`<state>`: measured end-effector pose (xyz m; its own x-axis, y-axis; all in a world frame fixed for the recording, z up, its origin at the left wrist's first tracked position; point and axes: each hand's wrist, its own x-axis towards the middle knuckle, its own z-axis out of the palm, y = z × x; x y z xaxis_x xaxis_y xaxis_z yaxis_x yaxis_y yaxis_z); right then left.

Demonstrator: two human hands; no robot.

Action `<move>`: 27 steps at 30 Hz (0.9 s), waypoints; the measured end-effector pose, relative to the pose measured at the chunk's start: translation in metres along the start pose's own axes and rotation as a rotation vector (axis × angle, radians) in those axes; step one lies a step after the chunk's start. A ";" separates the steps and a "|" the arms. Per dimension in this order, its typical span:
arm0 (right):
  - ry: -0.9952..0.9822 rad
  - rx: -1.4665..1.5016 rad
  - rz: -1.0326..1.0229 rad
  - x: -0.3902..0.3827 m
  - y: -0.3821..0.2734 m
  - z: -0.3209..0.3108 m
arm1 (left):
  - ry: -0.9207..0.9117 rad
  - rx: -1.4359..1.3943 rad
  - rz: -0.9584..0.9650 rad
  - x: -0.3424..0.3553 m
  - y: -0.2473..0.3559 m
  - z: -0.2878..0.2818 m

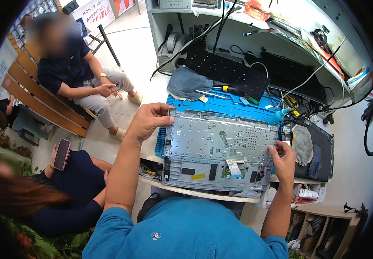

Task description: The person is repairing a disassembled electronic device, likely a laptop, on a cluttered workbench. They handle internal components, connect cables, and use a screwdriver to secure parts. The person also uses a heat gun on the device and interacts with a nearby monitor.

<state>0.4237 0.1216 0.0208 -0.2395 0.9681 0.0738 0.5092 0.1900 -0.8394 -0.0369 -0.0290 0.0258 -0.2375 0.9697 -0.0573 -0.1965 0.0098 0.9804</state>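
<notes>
Nearly closed, the left hand [147,121] pinched a corner of the laptop shell [203,140], and the right hand [284,163] its side. On the blue mat's [255,112] near side, it was already open, ribbon [233,165] and board [226,174] still inside.

Laptop top case [214,151], inner face showing

Grey and roughly rectangular, it is held up by its sides, screening the near part of the blue work mat [257,111]; contact with the mat cannot be told. A silvery, perforated keyboard backplate [199,136] fills the half toward the mat; a green touchpad board [226,173], pale ribbon cable [234,166] and yellow sticker [198,176] occupy the half away.
</notes>
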 end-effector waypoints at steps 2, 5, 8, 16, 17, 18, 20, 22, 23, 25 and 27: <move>0.082 -0.274 -0.149 -0.001 -0.028 0.000 | 0.008 -0.008 0.006 0.000 0.001 0.002; 0.142 -0.426 -0.369 0.004 -0.066 0.006 | 0.007 -0.007 0.015 0.001 0.000 0.004; 0.043 -0.443 -0.561 0.012 -0.112 0.023 | 0.026 0.009 0.012 -0.001 -0.001 0.003; -0.474 -0.409 -0.706 0.056 -0.172 0.144 | 0.043 0.023 -0.011 0.002 0.000 0.006; -0.610 -0.410 -0.560 0.059 -0.185 0.155 | 0.041 0.019 -0.011 0.002 0.000 0.007; -0.745 -0.410 -0.411 0.061 -0.193 0.163 | 0.042 0.012 -0.011 0.002 -0.001 0.006; -0.775 -0.367 -0.378 0.066 -0.197 0.177 | 0.037 0.026 -0.014 0.002 -0.001 0.007; -0.786 -0.332 -0.356 0.069 -0.194 0.185 | 0.035 0.032 -0.015 0.001 -0.001 0.007; -0.780 -0.319 -0.353 0.071 -0.193 0.188 | 0.035 0.031 -0.014 0.001 0.000 0.007; -0.770 -0.291 -0.342 0.072 -0.188 0.192 | 0.038 0.027 -0.014 0.000 0.000 0.008; -0.757 -0.261 -0.328 0.074 -0.183 0.195 | 0.041 0.023 -0.017 0.000 0.000 0.009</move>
<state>0.1516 0.1264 0.0754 -0.8466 0.5056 -0.1660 0.4693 0.5622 -0.6810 -0.0285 -0.0269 0.0275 -0.2729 0.9586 -0.0810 -0.1788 0.0322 0.9834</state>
